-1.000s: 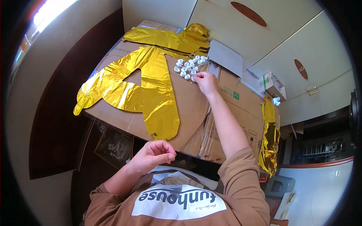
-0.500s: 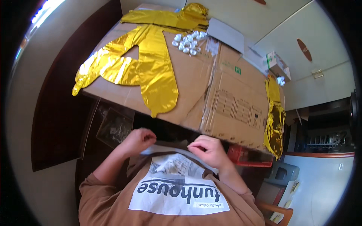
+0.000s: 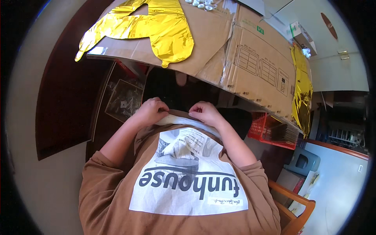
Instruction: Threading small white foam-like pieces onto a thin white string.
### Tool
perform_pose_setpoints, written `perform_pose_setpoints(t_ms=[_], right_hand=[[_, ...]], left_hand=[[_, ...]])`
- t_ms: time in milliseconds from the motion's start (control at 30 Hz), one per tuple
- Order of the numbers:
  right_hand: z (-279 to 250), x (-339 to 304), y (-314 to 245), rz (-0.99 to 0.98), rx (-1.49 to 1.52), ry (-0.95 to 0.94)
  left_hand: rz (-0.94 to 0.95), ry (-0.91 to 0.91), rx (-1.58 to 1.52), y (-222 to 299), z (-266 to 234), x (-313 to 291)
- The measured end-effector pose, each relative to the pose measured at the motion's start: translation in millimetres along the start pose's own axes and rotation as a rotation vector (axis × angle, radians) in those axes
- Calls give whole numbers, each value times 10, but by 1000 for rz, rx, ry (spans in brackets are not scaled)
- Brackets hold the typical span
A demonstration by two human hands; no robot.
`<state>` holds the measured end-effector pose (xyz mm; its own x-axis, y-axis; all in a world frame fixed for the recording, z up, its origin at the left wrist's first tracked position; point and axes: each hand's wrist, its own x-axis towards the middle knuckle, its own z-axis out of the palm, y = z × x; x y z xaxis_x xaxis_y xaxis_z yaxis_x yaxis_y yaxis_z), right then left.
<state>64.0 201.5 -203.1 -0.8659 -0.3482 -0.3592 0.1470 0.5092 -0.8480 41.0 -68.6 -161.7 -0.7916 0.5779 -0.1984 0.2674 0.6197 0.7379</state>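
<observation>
My left hand and my right hand are in front of my waist, a short gap apart. Both have their fingers pinched at the lower edge of my brown shirt, where a whitish band of cloth shows between them. Past the hands, a gold foil balloon, flat and shaped like a letter, lies on a cardboard-covered table. Another crumpled gold foil piece hangs over the right edge. Several small silvery-white balls sit at the far side.
Below the table's right side stands a red plastic crate with stacked items. A blue-grey stool and a wooden chair arm are at my right. Under the table at left is a clear bin. A small box stands far right.
The view has tilted downward, so the table sits higher and its far end is cut off. Both hands have come to the shirt's lower edge, with fingers pinched there.
</observation>
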Motion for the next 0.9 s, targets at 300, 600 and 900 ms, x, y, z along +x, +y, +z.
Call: perform_pose_setpoints(t_ms=[300,600,900], right_hand=[[-55,76,-53,-5,-111,-153],[-138,-26,-211,-72,-60,70],[-92,-328,-878,-309,809,129]], left_hand=[[68,-15,81,-7,66,45],[147,-47,-33,134,64,228],[480,80,-144,1170,-631,324]])
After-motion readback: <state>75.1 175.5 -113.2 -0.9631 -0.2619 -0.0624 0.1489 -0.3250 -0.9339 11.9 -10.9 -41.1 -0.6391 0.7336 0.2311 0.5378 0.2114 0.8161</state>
